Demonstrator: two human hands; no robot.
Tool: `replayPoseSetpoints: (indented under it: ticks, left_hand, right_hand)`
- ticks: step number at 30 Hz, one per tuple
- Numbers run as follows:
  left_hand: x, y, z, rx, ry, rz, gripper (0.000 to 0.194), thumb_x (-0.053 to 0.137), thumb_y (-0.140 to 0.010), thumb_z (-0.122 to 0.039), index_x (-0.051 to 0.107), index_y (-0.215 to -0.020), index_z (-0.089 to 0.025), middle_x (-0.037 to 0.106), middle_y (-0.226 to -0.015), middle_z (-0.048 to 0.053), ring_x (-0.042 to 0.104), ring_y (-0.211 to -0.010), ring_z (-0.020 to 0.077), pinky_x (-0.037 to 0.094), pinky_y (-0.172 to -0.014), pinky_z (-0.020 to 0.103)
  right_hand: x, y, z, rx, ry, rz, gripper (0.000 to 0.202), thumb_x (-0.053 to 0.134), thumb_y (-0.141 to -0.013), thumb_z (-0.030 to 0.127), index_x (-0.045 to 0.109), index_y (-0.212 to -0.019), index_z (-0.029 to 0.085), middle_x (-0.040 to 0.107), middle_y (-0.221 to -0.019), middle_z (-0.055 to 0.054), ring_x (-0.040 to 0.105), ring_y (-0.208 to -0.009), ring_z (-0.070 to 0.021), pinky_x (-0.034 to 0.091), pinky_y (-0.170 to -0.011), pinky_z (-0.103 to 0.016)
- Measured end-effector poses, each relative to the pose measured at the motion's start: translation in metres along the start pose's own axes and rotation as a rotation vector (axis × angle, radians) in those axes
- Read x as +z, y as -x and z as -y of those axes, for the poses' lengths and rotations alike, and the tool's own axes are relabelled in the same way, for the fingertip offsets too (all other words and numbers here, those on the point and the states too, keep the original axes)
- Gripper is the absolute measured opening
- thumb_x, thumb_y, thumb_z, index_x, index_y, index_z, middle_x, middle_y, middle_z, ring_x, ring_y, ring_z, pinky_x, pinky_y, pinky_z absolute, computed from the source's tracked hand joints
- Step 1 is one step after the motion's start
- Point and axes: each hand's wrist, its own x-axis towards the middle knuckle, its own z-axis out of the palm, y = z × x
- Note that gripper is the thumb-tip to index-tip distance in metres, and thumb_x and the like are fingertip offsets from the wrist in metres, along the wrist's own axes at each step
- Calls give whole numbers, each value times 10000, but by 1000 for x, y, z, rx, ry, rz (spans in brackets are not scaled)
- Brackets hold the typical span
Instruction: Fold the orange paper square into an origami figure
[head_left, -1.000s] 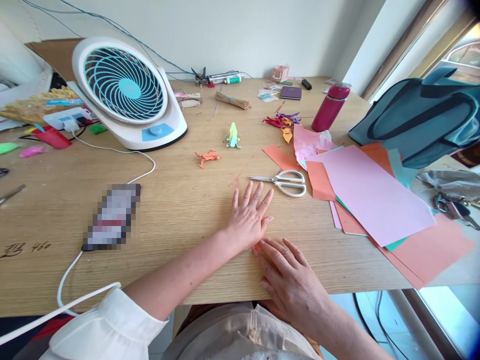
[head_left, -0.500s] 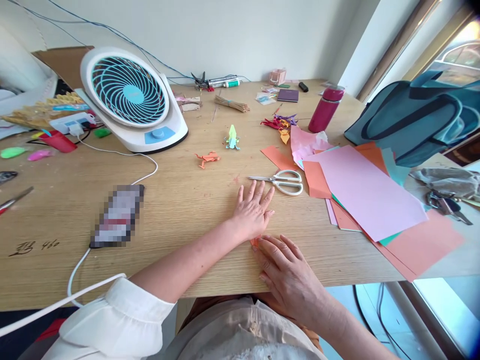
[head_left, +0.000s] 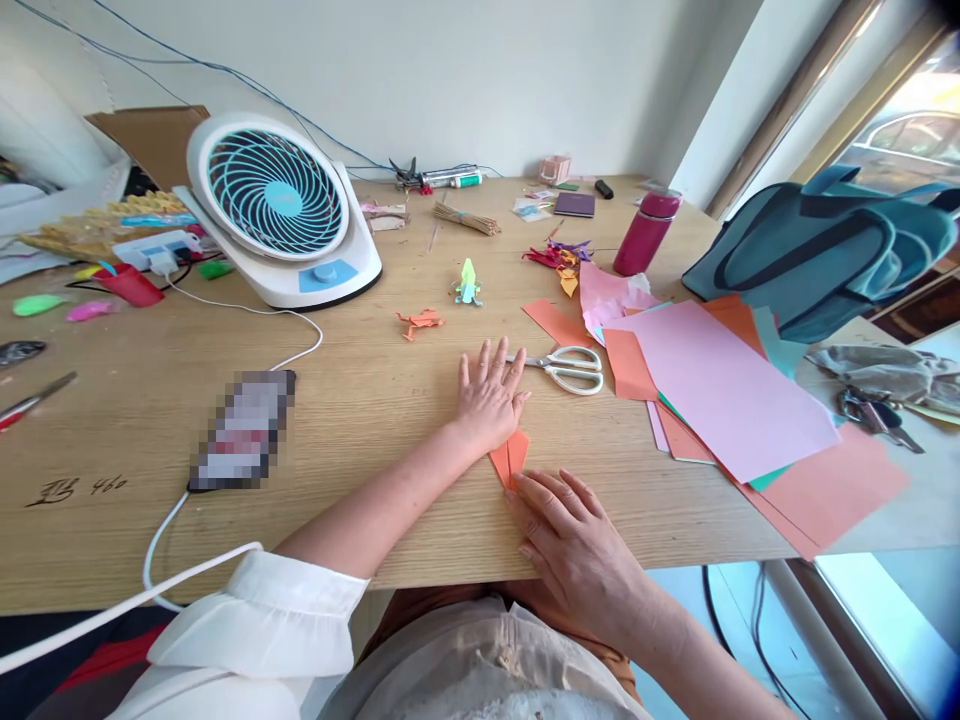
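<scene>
Head view: bare hands at a folded orange paper, near side of the scissors

White-handled metal scissors (head_left: 551, 361) lie flat on the pale wood-grain table (head_left: 375, 400), points towards the left hand. A narrow orange paper piece, folded to a point with a lengthwise crease (head_left: 510, 455), lies on the person's side of the scissors, a little to their left. The left hand (head_left: 491, 405) is palm down, its fingers straight, spread and gripping nothing; its heel covers the far end of the paper, probably to hold it flat. Its index finger overlaps the scissor blades from this view; whether they touch, I cannot tell. The right hand (head_left: 574, 530), nearer the person than the scissors, has its fingers bent together at the paper's near tip, perhaps steadying it; whether they pinch or only press, I cannot tell, as the thumb is hidden.

Left of the scissors and farther back sit a folded orange paper figure (head_left: 421, 320) and an upright yellow-green and blue one (head_left: 468, 283), clear of the hands. Right of the scissors, loose sheets overlap beneath a large pale pink paper sheet (head_left: 731, 390), seemingly heaped aside to leave working room
</scene>
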Motion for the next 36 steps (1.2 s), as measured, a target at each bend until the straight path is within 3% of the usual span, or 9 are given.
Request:
replayPoseSetpoints:
  ticks: [9, 12, 18, 20, 23, 25, 30, 33, 36]
  left_hand:
    - [-3, 5, 1, 0, 12, -156, 673, 462, -974, -332, 203, -1575, -172, 143, -1654, 166, 117, -1521, 366, 151, -1172, 632]
    - [-9, 13, 11, -5, 87, -262, 573, 413, -997, -328, 293, -1538, -182, 268, -1622, 149, 215, -1496, 335, 186, -1172, 588]
    - [-17, 31, 35, -79, 289, -343, 343, 404, -1003, -276, 543, -1295, -162, 585, -1332, 137, 533, -1213, 262, 422, -999, 418]
    - [-17, 33, 38, -83, 326, -340, 239, 446, -979, -240, 614, -1138, -180, 648, -1169, 108, 588, -1073, 248, 453, -915, 384]
    - [-14, 32, 41, -67, 393, -335, 151, 483, -943, -178, 633, -933, -193, 666, -966, 70, 609, -930, 223, 461, -844, 345]
    - [-10, 30, 43, -53, 443, -338, 145, 494, -925, -148, 621, -873, -195, 661, -906, 56, 607, -883, 211, 461, -820, 328]
    - [-1, 26, 46, -26, 594, -351, 148, 514, -881, -86, 599, -832, -195, 661, -856, 36, 605, -845, 189, 456, -789, 292]
    - [1, 25, 46, -35, 695, -358, 149, 518, -865, -74, 604, -837, -192, 663, -853, 32, 607, -818, 175, 454, -761, 273]
    - [0, 24, 47, -70, 807, -364, 131, 517, -882, -114, 621, -867, -191, 670, -840, 24, 613, -777, 160, 456, -728, 255]
  right_hand:
    - [0, 2, -1, -36, -22, -48, 505, 501, -959, 201, 445, -1460, 167, 523, -1463, -115, 461, -1341, -284, 382, -1137, -505]
    - [-2, 5, 0, -16, -104, -109, 455, 477, -964, 188, 455, -1416, 145, 552, -1405, -151, 505, -1295, -273, 429, -1096, -488]
    - [-10, -11, -12, 269, -392, -239, 242, 412, -1009, 231, 542, -1210, 192, 639, -1122, -108, 644, -1002, -206, 547, -859, -332]
    - [-12, -28, -21, 375, -413, -232, 227, 405, -1014, 265, 578, -1146, 201, 636, -1055, -77, 651, -884, -179, 537, -812, -315]
    - [-10, -57, -35, 508, -403, -88, 228, 471, -982, 366, 626, -1041, 210, 615, -985, -53, 632, -847, -187, 497, -773, -323]
    - [-7, -72, -40, 528, -395, -75, 216, 557, -923, 405, 630, -970, 207, 599, -958, -49, 607, -829, -194, 466, -749, -322]
    - [-1, -88, -36, 535, -444, -66, 184, 743, -718, 275, 576, -756, 208, 562, -839, -16, 524, -772, -180, 378, -691, -289]
    - [0, -88, -33, 503, -555, -57, 172, 705, -711, 192, 534, -690, 208, 537, -724, 22, 471, -667, -141, 336, -622, -266]
    - [1, -91, -39, 481, -701, -70, 165, 667, -766, 241, 530, -681, 206, 512, -624, 45, 436, -582, -118, 315, -553, -252]
